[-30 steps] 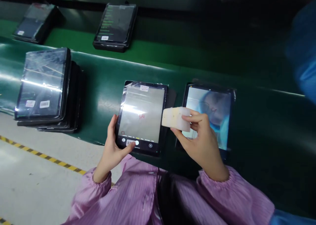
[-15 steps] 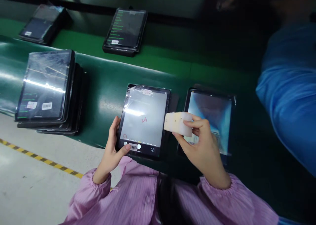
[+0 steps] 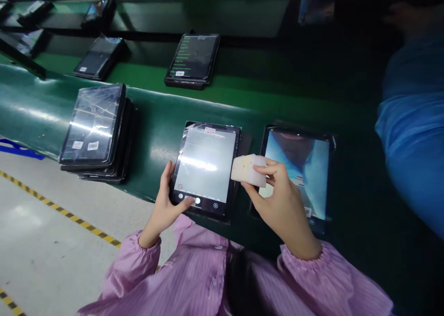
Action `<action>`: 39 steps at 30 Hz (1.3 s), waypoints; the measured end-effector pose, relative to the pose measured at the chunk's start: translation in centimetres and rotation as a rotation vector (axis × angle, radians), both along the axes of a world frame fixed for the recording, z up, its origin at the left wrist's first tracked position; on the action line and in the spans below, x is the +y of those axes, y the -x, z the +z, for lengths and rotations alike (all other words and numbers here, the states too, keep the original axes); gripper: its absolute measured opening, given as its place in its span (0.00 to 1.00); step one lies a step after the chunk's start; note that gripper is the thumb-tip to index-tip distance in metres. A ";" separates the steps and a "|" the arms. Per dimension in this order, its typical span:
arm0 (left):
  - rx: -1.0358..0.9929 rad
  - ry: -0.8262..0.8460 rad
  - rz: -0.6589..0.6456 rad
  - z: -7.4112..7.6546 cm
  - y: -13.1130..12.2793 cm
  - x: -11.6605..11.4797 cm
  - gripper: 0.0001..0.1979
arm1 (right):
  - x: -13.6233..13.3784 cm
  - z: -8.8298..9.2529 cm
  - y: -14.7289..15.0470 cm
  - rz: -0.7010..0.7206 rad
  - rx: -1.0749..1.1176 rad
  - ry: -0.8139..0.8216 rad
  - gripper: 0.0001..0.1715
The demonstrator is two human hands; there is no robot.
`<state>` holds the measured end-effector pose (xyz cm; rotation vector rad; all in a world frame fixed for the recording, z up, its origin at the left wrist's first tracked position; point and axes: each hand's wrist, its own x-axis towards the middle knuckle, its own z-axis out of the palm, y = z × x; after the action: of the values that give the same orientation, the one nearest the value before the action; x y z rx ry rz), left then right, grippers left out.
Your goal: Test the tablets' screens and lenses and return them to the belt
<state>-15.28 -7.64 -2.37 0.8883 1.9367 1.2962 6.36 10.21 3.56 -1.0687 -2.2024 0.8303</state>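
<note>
A tablet [image 3: 208, 163] with a bright, nearly white screen lies on the green work surface in front of me. Its face carries clear film and a small label near the top. My left hand [image 3: 166, 212] grips its lower left edge, fingers at the side and thumb on the lower bezel over a barcode sticker. Between the thumb and fingers of my right hand [image 3: 282, 200] is a white and cream block [image 3: 248, 169] with small dark dots, held by the tablet's right edge. A second tablet [image 3: 312, 168], its screen showing a blue camera picture, lies partly behind that hand.
A stack of film-covered tablets [image 3: 92, 126] stands to the left on the green surface [image 3: 156, 140]. Farther back lie another tablet [image 3: 194, 59] and a smaller stack [image 3: 100, 57]. A person's blue sleeve [image 3: 412, 117] is close on the right. Yellow-black tape [image 3: 65, 212] marks the floor.
The camera view has shifted, bringing more of the far line into sight. My left thumb has slid right onto the barcode sticker. The red scribble mid-screen has vanished. My right hand still holds the block.
</note>
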 end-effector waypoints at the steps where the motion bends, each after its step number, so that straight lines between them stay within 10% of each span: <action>1: -0.022 -0.025 -0.004 -0.1 0.1 -0.1 0.49 | 0.0 0.0 0.0 0.003 0.004 0.002 0.16; 17: -0.142 0.008 0.108 -4.1 1.1 -0.6 0.41 | -0.7 1.1 -0.9 0.038 -0.036 -0.114 0.21; 22: 0.069 -0.011 -0.004 -2.4 4.2 0.8 0.37 | 0.2 3.7 -5.1 -0.230 -0.176 -0.370 0.22; 30: 0.627 -0.229 -0.475 4.9 5.8 10.0 0.24 | 0.4 2.3 -13.0 -0.429 -0.652 -0.424 0.30; 39: 1.062 -0.433 -1.060 5.5 1.3 22.0 0.11 | 1.6 -0.4 -17.0 -0.636 -0.655 -0.224 0.48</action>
<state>-16.61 14.41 3.11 2.7201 1.2777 0.5508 23.33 11.78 3.14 -1.9628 -2.1248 -0.0662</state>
